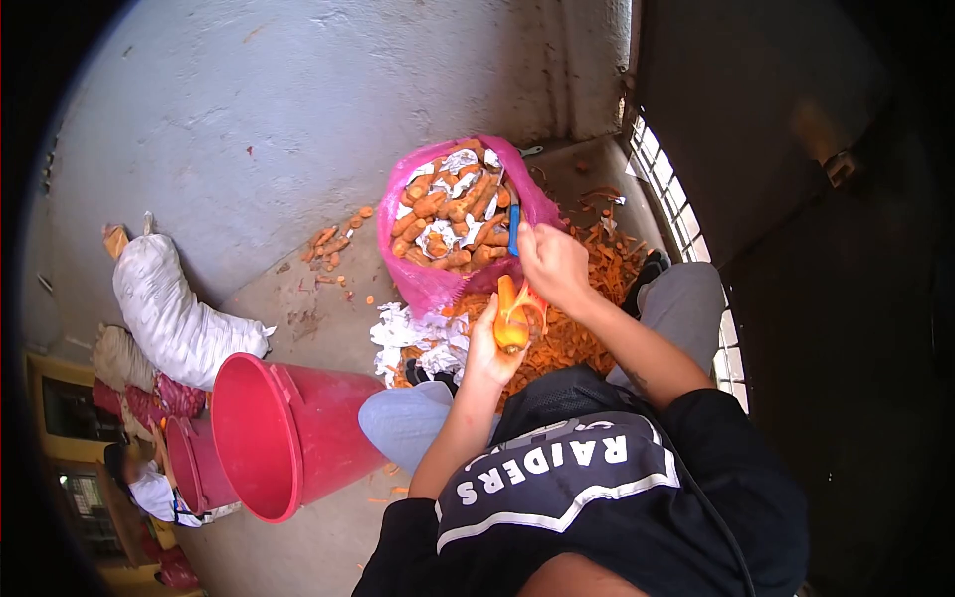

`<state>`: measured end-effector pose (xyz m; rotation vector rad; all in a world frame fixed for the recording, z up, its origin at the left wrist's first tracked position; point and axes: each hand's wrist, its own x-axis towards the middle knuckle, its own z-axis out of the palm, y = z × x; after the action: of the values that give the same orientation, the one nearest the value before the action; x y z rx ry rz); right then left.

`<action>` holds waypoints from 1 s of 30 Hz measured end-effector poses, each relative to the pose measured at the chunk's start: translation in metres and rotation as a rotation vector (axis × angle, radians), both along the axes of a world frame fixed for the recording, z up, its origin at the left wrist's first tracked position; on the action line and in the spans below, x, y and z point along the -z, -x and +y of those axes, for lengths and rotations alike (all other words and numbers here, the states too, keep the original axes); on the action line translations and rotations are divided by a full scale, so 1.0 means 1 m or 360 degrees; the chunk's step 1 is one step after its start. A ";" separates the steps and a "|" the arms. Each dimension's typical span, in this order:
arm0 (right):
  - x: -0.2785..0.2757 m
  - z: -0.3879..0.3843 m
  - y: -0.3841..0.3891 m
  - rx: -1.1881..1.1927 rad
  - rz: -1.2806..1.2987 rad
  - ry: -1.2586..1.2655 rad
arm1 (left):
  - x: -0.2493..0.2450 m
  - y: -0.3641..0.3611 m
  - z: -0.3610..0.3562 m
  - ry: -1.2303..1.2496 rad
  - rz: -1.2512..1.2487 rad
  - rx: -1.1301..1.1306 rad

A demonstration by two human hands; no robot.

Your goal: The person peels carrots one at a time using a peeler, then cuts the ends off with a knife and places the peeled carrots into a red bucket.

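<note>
My left hand point(489, 348) is wrapped round a partly peeled carrot point(511, 323), holding it up above the floor. Close beside the carrot, my right hand point(553, 264) is closed in a fist on an orange-red peeler point(537, 304), blurred by motion and overlapping the carrot's side. A blue handle point(514, 230) stands at the right fist's knuckles, against the edge of an open pink plastic bag point(430, 284). Unpeeled carrots point(463, 204) with bits of torn white paper fill the bag. A heap of orange peelings point(587, 343) spreads under and behind my hands.
Torn white paper point(423, 333) lies left of my hands. A red bucket point(298, 438) stands at my left. Carrot pieces point(331, 244) lie by the wall. Behind the bucket are a full white sack point(179, 308) and another person point(154, 488). A grille point(676, 204) borders the right.
</note>
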<state>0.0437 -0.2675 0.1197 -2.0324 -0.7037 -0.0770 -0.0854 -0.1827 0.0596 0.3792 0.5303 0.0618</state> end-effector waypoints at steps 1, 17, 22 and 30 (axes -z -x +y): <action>0.000 -0.001 0.007 -0.0014 -0.0069 0.0026 | 0.001 -0.001 0.000 -0.0036 0.0009 0.0005; 0.004 0.027 -0.037 0.0241 0.0117 0.0343 | -0.025 0.005 -0.009 -0.0614 0.0023 0.0088; 0.013 0.019 -0.097 0.0631 0.0191 0.0236 | -0.020 0.012 -0.011 -0.0250 -0.0026 0.0206; -0.003 -0.004 0.001 0.0030 0.0192 0.0178 | -0.010 0.000 -0.003 -0.0123 0.0002 0.0017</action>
<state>0.0430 -0.2714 0.1229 -2.1312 -0.6249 0.0749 -0.0850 -0.1854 0.0700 0.4578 0.5283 0.0718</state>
